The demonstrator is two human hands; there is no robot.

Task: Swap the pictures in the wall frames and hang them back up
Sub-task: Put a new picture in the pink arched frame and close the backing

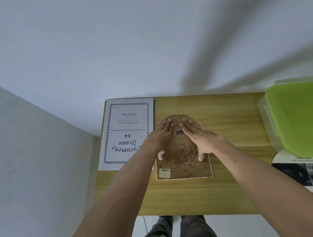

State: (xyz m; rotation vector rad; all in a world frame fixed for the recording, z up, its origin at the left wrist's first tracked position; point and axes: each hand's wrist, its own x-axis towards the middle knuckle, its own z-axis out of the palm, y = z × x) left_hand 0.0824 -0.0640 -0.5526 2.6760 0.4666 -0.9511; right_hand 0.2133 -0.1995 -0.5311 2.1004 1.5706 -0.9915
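Note:
An arched picture frame [181, 159] lies face down on the wooden table [227, 124], its stained brown backing board up, a small metal hanger near the top and a barcode sticker at the lower left. My left hand [161, 136] and my right hand [198, 137] both rest flat on the backing, fingers spread toward the arch, thumbs pressing lower down. To the left lies a white A4 "Document Frame" insert sheet [128, 131] on top of a dark rectangular frame, whose edge shows along the sheet's right side.
A clear plastic box with a green lid [299, 116] stands at the table's right end. A printed picture or magazine [306, 174] lies below it. White walls close the table off at the back and left. My legs show below the front edge.

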